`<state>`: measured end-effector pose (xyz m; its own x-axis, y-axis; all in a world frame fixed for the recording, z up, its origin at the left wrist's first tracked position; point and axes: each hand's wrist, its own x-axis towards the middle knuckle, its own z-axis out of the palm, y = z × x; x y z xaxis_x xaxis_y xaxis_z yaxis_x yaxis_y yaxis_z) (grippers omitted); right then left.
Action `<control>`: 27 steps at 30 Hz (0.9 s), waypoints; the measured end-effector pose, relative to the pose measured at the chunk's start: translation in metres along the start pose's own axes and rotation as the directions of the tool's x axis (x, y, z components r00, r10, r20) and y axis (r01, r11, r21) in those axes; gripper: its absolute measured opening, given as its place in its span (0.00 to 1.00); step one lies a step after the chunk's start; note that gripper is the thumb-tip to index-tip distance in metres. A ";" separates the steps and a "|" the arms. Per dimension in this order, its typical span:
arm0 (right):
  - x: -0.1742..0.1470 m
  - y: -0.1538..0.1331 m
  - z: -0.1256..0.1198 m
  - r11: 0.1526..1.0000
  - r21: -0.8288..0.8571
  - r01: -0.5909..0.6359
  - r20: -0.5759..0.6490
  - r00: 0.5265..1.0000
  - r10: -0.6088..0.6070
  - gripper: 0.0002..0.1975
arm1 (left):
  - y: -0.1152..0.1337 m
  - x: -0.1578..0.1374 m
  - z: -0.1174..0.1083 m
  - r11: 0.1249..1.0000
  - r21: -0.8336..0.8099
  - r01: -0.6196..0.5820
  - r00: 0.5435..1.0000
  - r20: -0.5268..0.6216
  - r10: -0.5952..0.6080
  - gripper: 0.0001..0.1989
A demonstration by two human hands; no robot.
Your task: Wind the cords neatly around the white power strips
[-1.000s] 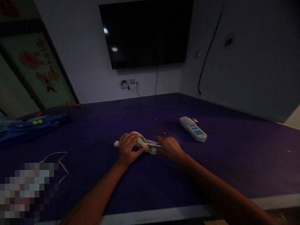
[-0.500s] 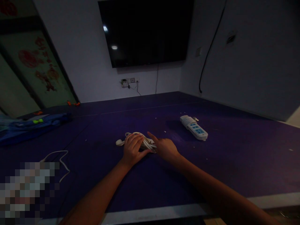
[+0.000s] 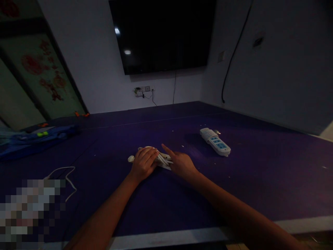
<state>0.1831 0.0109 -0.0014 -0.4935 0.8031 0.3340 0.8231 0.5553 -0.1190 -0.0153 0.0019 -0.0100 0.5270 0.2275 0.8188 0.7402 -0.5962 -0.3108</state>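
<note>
Head view: left hand (image 3: 142, 164) curves palm-down over white cord (image 3: 162, 159).

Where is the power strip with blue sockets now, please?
In the head view, the power strip lies right of centre on the purple surface, beyond and to the right of the right hand.

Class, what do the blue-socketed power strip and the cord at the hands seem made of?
Power strip: probably hard, smooth plastic, given its rounded white form.
Cord: perhaps flexible plastic or rubber outside, since its white strands bend; the finish is unclear.
</note>
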 end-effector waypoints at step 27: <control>0.011 0.031 0.000 0.296 0.955 -0.017 -0.022 0.992 0.128 0.27 | -0.018 -0.005 -0.005 0.918 0.211 0.337 0.924 -0.259 -0.281 0.13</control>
<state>0.2031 0.0375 -0.0018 -0.3777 0.8625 0.3368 -0.0164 0.3574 -0.9338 -0.0331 0.0074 -0.0066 0.1715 0.1785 0.9689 0.9449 -0.3082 -0.1104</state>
